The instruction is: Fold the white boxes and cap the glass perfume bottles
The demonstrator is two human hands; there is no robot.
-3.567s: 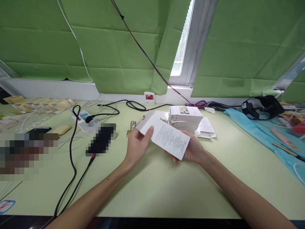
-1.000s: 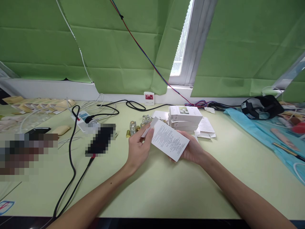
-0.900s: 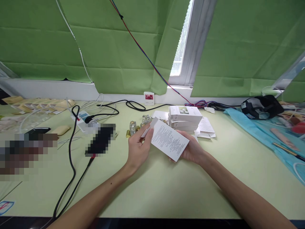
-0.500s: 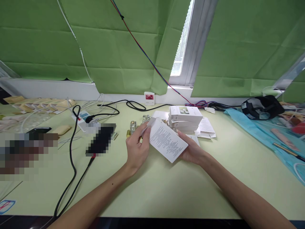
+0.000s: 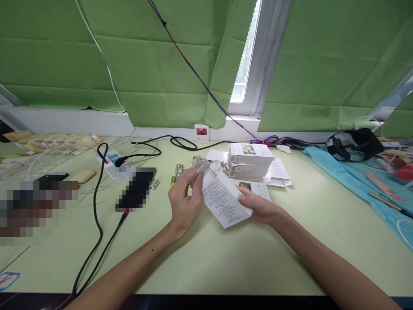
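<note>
A small white printed carton (image 5: 224, 200) is held up between my two hands above the table, tilted, with lines of dark text on the side facing me. My left hand (image 5: 185, 198) pinches its upper left end, where a flap stands out. On the right edge, my right hand (image 5: 260, 206) grips with the thumb on the near side and the fingers behind. Just past the carton are silver foil-wrapped pieces (image 5: 200, 161), partly covered by it. A stack of white boxes (image 5: 250, 161) stands behind my right hand, and a flat white carton (image 5: 263, 189) lies partly beneath that hand.
More flattened white card (image 5: 279, 172) lies right of the stack. A small box with a red picture (image 5: 201, 133) leans by the wall. Left are a phone (image 5: 137, 187), a power strip (image 5: 111, 163) and black cables (image 5: 97, 206). A blue sheet (image 5: 348, 185) runs along the right.
The carton has turned and opened up into a box shape, its lower corner shifting left and down. My right thumb has moved onto its near face, and the flat carton behind shows more.
</note>
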